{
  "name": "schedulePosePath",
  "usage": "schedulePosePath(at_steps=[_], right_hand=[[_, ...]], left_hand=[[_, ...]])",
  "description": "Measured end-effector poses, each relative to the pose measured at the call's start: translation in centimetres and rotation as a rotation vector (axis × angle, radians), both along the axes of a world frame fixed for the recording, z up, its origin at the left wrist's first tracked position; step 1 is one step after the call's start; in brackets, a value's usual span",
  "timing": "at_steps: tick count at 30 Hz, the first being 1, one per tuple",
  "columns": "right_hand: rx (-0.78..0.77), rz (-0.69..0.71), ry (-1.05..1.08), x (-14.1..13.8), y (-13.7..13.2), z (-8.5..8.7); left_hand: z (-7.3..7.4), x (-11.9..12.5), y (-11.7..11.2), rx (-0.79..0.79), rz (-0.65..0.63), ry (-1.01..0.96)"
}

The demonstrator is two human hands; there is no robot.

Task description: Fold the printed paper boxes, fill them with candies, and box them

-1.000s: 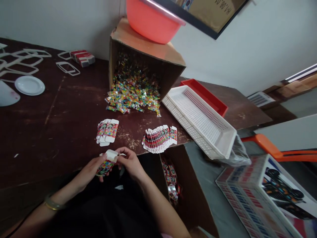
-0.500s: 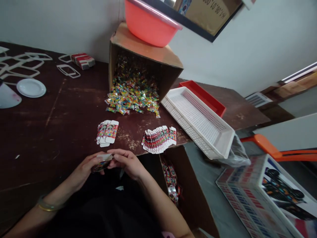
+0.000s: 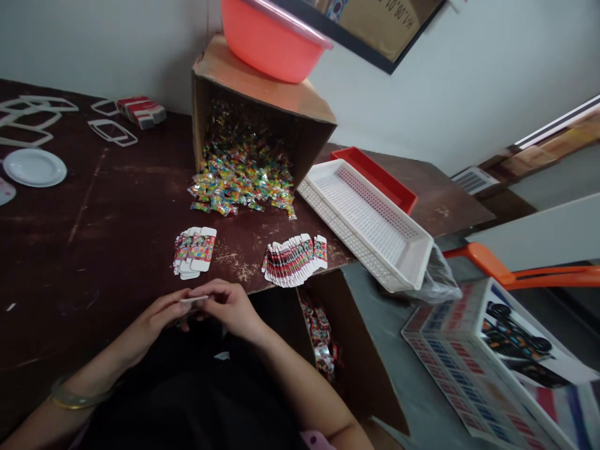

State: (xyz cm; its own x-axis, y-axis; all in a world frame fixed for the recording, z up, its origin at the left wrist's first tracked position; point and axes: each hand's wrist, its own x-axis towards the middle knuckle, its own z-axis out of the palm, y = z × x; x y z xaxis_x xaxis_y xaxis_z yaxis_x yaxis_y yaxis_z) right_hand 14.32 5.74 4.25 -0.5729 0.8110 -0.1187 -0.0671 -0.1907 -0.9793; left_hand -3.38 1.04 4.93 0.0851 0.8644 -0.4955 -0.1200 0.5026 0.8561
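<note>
Both my hands meet at the near edge of the dark table (image 3: 94, 219). My left hand (image 3: 157, 319) and my right hand (image 3: 229, 306) pinch a small printed carton (image 3: 193, 300) between them; I see it edge-on, its white flap on top. Just beyond lies a short stack of flat printed cartons (image 3: 193, 250). To its right a longer fanned stack of flat cartons (image 3: 294, 261) lies at the table edge. Behind these a tipped cardboard box (image 3: 262, 106) spills a heap of wrapped candies (image 3: 241, 184) onto the table.
A pink basin (image 3: 269, 37) sits on the tipped box. A white perforated tray (image 3: 365, 225) overhangs the table's right edge, a red tray (image 3: 379, 178) behind it. An open box (image 3: 356, 369) with filled packets stands below. A white plate (image 3: 34, 167) lies far left.
The little carton has been turned and pressed between my fingers: its open flap a second ago is now down, and it shows edge-on. The view has drifted slightly to the right.
</note>
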Motion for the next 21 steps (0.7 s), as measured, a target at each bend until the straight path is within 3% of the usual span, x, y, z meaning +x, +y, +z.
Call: schedulePosePath(at_steps=[2,5,9,11,13,16,19,21], right_hand=[[0.301,0.005,-0.145,0.0,0.0,0.3],[0.581,0.143,-0.255,0.3,0.0,0.9],[0.525,0.132,-0.192,0.4,0.2,1.4],[0.438,0.069,-0.171,0.3,0.5,1.5],[0.424,0.038,-0.169,0.3,0.8,1.3],[0.609,0.037,-0.249,0.4,0.7,0.8],[0.811,0.078,-0.407,1.2,-0.1,0.2],[0.846,0.074,-0.510,1.9,-0.7,-0.1]], left_hand=[[0.2,-0.2,0.1,0.081,-0.069,0.077],[-0.1,-0.7,0.2,0.038,-0.001,0.052],[-1.8,-1.8,-0.4,-0.084,0.126,-0.058],[-2.4,-2.3,-0.6,-0.070,0.080,-0.079],[-2.3,-2.6,-0.8,-0.048,-0.063,-0.035],[-1.4,-2.2,-0.9,-0.088,-0.203,0.010],[-1.2,-1.0,-1.1,-0.174,-0.121,-0.112],[-1.9,0.1,-1.3,-0.139,-0.100,-0.072]])
